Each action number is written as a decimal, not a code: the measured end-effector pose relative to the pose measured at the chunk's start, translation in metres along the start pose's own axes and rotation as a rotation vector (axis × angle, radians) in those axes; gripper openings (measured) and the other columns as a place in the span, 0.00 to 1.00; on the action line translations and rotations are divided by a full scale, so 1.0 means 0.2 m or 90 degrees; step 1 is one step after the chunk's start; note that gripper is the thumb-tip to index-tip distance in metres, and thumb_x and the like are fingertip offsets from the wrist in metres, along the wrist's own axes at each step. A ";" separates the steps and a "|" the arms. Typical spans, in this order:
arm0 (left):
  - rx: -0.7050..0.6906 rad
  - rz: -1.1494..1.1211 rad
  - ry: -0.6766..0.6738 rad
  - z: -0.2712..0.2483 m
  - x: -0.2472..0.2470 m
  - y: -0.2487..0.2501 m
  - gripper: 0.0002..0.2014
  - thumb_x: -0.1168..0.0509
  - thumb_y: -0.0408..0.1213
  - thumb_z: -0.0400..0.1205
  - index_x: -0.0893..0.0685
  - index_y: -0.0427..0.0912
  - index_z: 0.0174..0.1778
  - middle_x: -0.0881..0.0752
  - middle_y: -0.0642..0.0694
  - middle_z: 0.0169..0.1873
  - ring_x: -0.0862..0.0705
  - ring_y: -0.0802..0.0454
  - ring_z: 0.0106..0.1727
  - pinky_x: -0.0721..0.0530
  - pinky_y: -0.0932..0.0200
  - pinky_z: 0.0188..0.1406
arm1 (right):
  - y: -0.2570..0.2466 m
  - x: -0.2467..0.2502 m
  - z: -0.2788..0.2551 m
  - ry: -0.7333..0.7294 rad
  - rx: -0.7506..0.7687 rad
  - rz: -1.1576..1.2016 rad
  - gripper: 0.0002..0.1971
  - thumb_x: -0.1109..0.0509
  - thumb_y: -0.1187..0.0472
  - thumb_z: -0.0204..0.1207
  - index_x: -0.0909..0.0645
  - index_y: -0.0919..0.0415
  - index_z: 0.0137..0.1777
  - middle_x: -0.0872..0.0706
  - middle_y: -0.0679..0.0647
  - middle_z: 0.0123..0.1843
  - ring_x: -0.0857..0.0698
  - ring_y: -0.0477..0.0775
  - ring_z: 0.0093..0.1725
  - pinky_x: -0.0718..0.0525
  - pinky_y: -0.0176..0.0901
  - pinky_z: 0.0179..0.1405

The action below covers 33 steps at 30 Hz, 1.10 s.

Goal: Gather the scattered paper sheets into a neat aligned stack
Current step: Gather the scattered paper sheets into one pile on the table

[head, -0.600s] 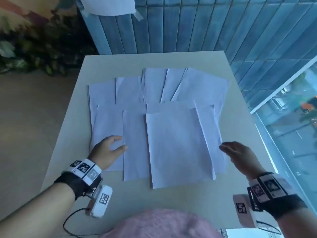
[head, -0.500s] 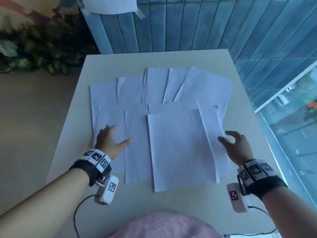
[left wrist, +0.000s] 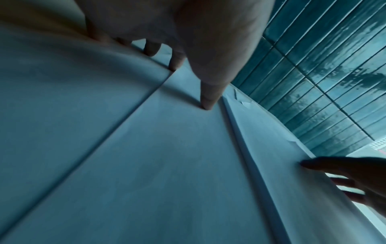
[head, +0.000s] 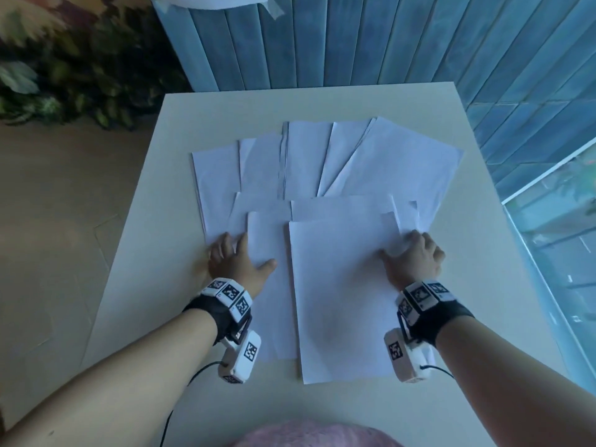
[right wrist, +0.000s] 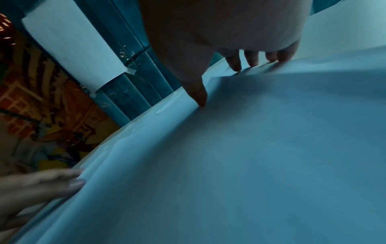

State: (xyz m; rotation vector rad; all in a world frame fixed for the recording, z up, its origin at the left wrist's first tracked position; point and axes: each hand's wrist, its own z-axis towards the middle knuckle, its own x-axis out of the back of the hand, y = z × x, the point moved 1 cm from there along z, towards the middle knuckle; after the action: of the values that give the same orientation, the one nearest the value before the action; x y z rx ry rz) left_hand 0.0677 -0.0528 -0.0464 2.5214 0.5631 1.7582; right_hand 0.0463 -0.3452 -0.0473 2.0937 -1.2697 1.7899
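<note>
Several white paper sheets (head: 338, 285) lie overlapping on the cream table (head: 322, 101), with a fan of them (head: 387, 162) at the back. My left hand (head: 238, 256) lies flat with spread fingers on the left sheets, thumb on a middle sheet; its fingertips (left wrist: 206, 104) press the paper. On the pile's right edge, my right hand (head: 414, 256) rests with its thumb on the top front sheet and its fingertips (right wrist: 236, 67) on the sheets beyond. Paper buckles up between thumb and fingers. Each wrist view also catches the other hand (left wrist: 344, 178) (right wrist: 37, 184) at the sheets' edge.
A blue slatted wall (head: 354, 37) stands behind the table, with a taped sheet (head: 209, 0) on it. Leafy plants (head: 64, 75) fill the back left and a glass pane (head: 564, 269) the right. Something pink (head: 309, 433) sits at the near edge.
Both hands have moved forward and come down onto the sheets. The right hand went from hovering beside the pile to pressing on its right edge, where the paper now buckles.
</note>
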 end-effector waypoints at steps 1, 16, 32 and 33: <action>-0.011 -0.006 0.001 -0.01 -0.01 0.02 0.39 0.36 0.62 0.76 0.40 0.52 0.82 0.49 0.43 0.85 0.52 0.38 0.84 0.47 0.43 0.81 | -0.02 -0.02 -0.02 -0.007 0.021 0.001 0.39 0.25 0.46 0.70 0.34 0.58 0.78 0.35 0.58 0.81 0.39 0.65 0.78 0.36 0.59 0.76; 0.056 -0.192 0.016 -0.08 0.06 -0.01 0.44 0.34 0.67 0.69 0.32 0.45 0.77 0.33 0.42 0.74 0.38 0.37 0.74 0.33 0.46 0.72 | 0.00 0.03 -0.05 0.041 -0.024 -0.012 0.44 0.25 0.43 0.69 0.39 0.59 0.80 0.34 0.62 0.79 0.37 0.66 0.75 0.31 0.60 0.71; 0.045 -0.099 0.046 0.07 0.02 0.09 0.54 0.26 0.69 0.60 0.36 0.42 0.76 0.33 0.39 0.68 0.34 0.37 0.69 0.26 0.45 0.64 | -0.07 0.08 0.02 -0.013 -0.042 0.002 0.31 0.28 0.47 0.73 0.29 0.63 0.71 0.31 0.62 0.72 0.31 0.65 0.71 0.28 0.58 0.66; 0.053 -0.096 0.033 0.08 0.03 0.09 0.55 0.27 0.71 0.59 0.35 0.41 0.75 0.33 0.39 0.68 0.34 0.37 0.69 0.26 0.45 0.65 | -0.09 0.10 0.06 0.007 -0.029 -0.001 0.29 0.28 0.48 0.73 0.28 0.63 0.69 0.30 0.62 0.72 0.30 0.65 0.70 0.27 0.58 0.66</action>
State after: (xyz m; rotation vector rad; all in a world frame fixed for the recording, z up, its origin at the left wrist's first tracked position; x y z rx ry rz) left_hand 0.0890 -0.0637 -0.0424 2.4185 0.8215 1.7865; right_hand 0.0659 -0.3507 -0.0265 2.0564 -1.2940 1.7530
